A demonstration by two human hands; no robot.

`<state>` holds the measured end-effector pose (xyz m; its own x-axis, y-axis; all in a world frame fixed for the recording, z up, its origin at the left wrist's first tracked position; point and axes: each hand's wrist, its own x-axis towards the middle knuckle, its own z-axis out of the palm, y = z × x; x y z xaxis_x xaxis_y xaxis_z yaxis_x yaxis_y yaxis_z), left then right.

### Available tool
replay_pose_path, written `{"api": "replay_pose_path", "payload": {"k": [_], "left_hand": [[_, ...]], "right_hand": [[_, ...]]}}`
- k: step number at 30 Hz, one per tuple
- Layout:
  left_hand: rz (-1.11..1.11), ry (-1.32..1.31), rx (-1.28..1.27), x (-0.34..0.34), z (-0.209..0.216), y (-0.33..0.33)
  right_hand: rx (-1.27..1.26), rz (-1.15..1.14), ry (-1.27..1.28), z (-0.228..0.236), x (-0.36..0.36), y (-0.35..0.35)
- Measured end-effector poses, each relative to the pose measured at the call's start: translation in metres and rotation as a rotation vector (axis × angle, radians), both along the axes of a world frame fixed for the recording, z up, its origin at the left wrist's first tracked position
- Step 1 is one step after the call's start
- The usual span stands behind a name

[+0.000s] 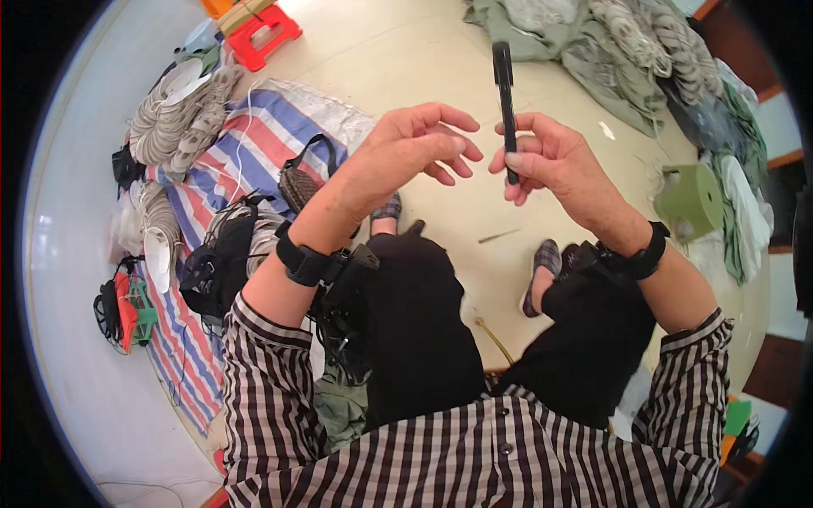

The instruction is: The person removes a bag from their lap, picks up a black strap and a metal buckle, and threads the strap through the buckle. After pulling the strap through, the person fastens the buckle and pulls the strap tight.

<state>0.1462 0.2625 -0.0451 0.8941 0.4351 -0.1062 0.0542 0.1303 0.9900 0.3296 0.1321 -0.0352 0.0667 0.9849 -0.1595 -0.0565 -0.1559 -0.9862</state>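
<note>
A black pen (pixel 506 95) with a clip near its upper end stands nearly upright in my right hand (pixel 555 161). Thumb and fingers pinch it around its lower end. My left hand (pixel 421 150) is raised to the left of the pen, fingers apart and a little curled, with nothing in it. A small gap separates the left fingertips from the pen and the right hand. Both hands are in the air above the floor, out in front of my knees.
On the left, a striped tarp (pixel 279 118) carries coiled beige cord bundles (pixel 174 118), a brown pouch (pixel 298 186) and a black bag (pixel 212 275). A red plastic stool (pixel 262 38) stands beyond. Green fabric (pixel 593 76) and a green stool (pixel 690 203) are on the right. A thin sliver (pixel 498 236) lies between my feet.
</note>
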Motion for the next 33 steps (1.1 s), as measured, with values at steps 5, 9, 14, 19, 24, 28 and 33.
{"api": "replay_pose_path", "payload": {"k": [5, 9, 14, 19, 24, 28, 33], "left_hand": [[-0.014, -0.047, 0.055, 0.015, 0.038, -0.060], [0.076, -0.185, 0.061, 0.028, 0.055, -0.085], [0.128, -0.297, -0.075, 0.032, 0.054, -0.113], [0.162, -0.329, -0.228, 0.037, 0.027, -0.124], [0.187, -0.304, -0.323, 0.039, -0.004, -0.117], [0.181, -0.293, -0.377, 0.036, -0.019, -0.110], [0.238, -0.212, -0.295, 0.026, -0.018, -0.105]], "right_hand": [[0.166, -0.062, -0.045, 0.036, -0.013, -0.055], [0.244, -0.116, -0.053, 0.056, -0.015, -0.077], [0.284, -0.138, 0.019, 0.052, -0.025, -0.092], [0.178, -0.152, 0.014, 0.045, -0.021, -0.097], [0.015, -0.141, -0.053, 0.032, -0.018, -0.091], [-0.055, -0.126, -0.090, 0.020, -0.018, -0.087], [-0.120, -0.073, -0.132, 0.015, -0.029, -0.086]]}}
